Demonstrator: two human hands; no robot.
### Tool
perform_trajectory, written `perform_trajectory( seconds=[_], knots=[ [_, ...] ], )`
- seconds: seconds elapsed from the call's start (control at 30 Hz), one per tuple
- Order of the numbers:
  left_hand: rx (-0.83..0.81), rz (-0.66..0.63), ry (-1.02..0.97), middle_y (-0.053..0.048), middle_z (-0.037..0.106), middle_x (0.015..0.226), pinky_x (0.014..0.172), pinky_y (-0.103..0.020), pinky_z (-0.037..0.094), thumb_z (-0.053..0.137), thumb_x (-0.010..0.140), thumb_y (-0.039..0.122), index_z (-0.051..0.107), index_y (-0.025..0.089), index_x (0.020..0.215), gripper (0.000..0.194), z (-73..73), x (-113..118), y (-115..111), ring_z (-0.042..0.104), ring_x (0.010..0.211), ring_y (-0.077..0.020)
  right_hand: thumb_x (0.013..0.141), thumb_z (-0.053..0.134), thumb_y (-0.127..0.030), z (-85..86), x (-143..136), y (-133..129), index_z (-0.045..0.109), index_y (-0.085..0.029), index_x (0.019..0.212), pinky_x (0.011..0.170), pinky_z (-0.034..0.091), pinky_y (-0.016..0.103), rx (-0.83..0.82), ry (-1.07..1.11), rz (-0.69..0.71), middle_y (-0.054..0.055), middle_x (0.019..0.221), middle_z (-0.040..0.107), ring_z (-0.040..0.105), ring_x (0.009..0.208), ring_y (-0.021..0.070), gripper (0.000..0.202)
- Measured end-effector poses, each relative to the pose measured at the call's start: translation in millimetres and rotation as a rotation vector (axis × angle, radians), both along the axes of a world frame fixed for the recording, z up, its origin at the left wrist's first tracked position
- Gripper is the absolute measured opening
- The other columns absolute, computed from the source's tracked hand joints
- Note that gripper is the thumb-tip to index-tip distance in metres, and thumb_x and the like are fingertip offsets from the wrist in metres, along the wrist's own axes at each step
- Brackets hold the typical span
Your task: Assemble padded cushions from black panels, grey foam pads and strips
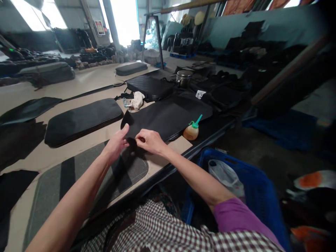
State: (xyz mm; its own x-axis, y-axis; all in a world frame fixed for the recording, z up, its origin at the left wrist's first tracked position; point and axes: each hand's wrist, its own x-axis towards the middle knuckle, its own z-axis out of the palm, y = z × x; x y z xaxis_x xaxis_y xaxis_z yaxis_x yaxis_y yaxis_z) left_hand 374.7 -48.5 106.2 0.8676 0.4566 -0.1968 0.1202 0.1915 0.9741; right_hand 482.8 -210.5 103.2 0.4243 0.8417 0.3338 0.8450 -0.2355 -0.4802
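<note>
My right hand [151, 140] pinches the edge of a dark, flexible black strip [132, 147], its fingers closed. Just to its left, my left hand [116, 144] has its thumb pointing up and its fingers curled at the same strip, partly hidden behind it. Below both hands lies a grey rounded panel [86, 175], crossed by dark bands. Beyond them, a stack of black sheets [168, 115] has one corner turned up close to my left thumb. To the right of that stack stands a squeeze bottle [191, 132] with a green spout and amber contents.
Another stack of black rounded panels [84, 120] lies at left on the beige table [70, 154]. A white cloth bundle [137, 100] and a metal canister [183, 78] sit farther back. Below the table edge at right is a blue crate [262, 196] containing a plastic bag [225, 175].
</note>
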Motion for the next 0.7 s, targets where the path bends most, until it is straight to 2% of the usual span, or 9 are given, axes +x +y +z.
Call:
perform_trajectory(
  seconds=[0.07,0.1,0.17,0.23,0.33,0.4,0.53,0.63,0.7],
  knots=[
    [0.058,0.099,0.022,-0.01,0.08,0.091,0.068,-0.033,0.057,0.091,0.062,0.06,0.076,0.017,0.092,0.055,-6.6,2,1,0.073,0.075,-0.0241,0.102,0.067,-0.031,1.5,-1,-4,0.08,-0.026,0.101,0.078,0.046,0.021,-0.052,0.017,0.071,-0.001,0.104,0.076,0.069,0.095,0.0153,0.014],
    [0.089,0.145,0.027,-0.008,0.079,0.086,0.067,-0.033,0.056,0.093,0.06,0.055,0.076,0.016,0.089,0.052,-10.0,2,3,0.072,0.072,-0.0238,0.105,0.065,-0.038,4.5,6,-7,0.08,-0.028,0.102,0.08,0.046,0.021,-0.096,0.018,0.046,-0.002,0.106,0.076,0.069,0.097,0.0154,0.018],
    [0.131,0.185,0.025,-0.006,0.078,0.082,0.071,-0.035,0.057,0.092,0.059,0.052,0.077,0.017,0.089,0.048,-15.4,-2,6,0.073,0.074,-0.0249,0.111,0.054,-0.046,14.2,32,-14,0.078,-0.029,0.107,0.086,0.047,0.022,-0.193,0.001,-0.137,0.0,0.113,0.075,0.068,0.107,0.0177,0.029],
    [0.151,0.192,0.015,-0.005,0.079,0.084,0.077,-0.036,0.057,0.091,0.061,0.051,0.078,0.017,0.092,0.048,-18.2,-7,8,0.074,0.08,-0.026,0.113,0.046,-0.038,25.8,70,-21,0.075,-0.024,0.12,0.096,0.047,0.029,-0.247,-0.026,-0.383,0.008,0.127,0.071,0.064,0.12,0.0241,0.033],
    [0.154,0.197,0.007,-0.005,0.08,0.087,0.079,-0.036,0.057,0.091,0.061,0.052,0.079,0.017,0.093,0.049,-18.8,-14,11,0.074,0.083,-0.0266,0.108,0.055,-0.03,36.6,132,-25,0.065,-0.009,0.136,0.105,0.045,0.042,-0.332,-0.017,-0.652,0.026,0.139,0.061,0.058,0.129,0.0357,0.036],
    [0.143,0.191,-0.003,-0.005,0.08,0.088,0.078,-0.035,0.057,0.091,0.062,0.052,0.078,0.018,0.096,0.05,-19.0,-19,14,0.074,0.084,-0.0263,0.102,0.067,-0.03,36.0,164,-25,0.065,-0.004,0.135,0.106,0.046,0.047,-0.403,0.022,-0.753,0.03,0.137,0.06,0.058,0.129,0.0384,0.041],
    [0.161,0.171,-0.011,-0.004,0.08,0.091,0.076,-0.034,0.057,0.088,0.069,0.055,0.078,0.019,0.103,0.051,-22.8,-28,20,0.074,0.082,-0.0245,0.085,0.089,-0.036,23.1,196,-20,0.072,-0.004,0.124,0.105,0.049,0.044,-0.469,0.101,-0.793,0.027,0.127,0.066,0.062,0.125,0.0377,0.053],
    [0.196,0.175,-0.038,-0.005,0.08,0.097,0.082,-0.035,0.057,0.089,0.069,0.056,0.078,0.017,0.11,0.057,-25.1,-34,24,0.073,0.087,-0.0249,0.075,0.097,-0.038,14.8,202,-21,0.072,-0.006,0.123,0.106,0.049,0.044,-0.41,0.132,-0.795,0.026,0.127,0.067,0.062,0.126,0.0377,0.063],
    [0.193,0.178,-0.066,-0.006,0.081,0.101,0.088,-0.037,0.057,0.089,0.069,0.056,0.077,0.016,0.114,0.061,-23.6,-38,25,0.073,0.092,-0.026,0.071,0.098,-0.039,12.5,202,-24,0.073,-0.009,0.119,0.104,0.051,0.043,-0.345,0.159,-0.782,0.022,0.122,0.069,0.063,0.124,0.0366,0.063]
  ],
)
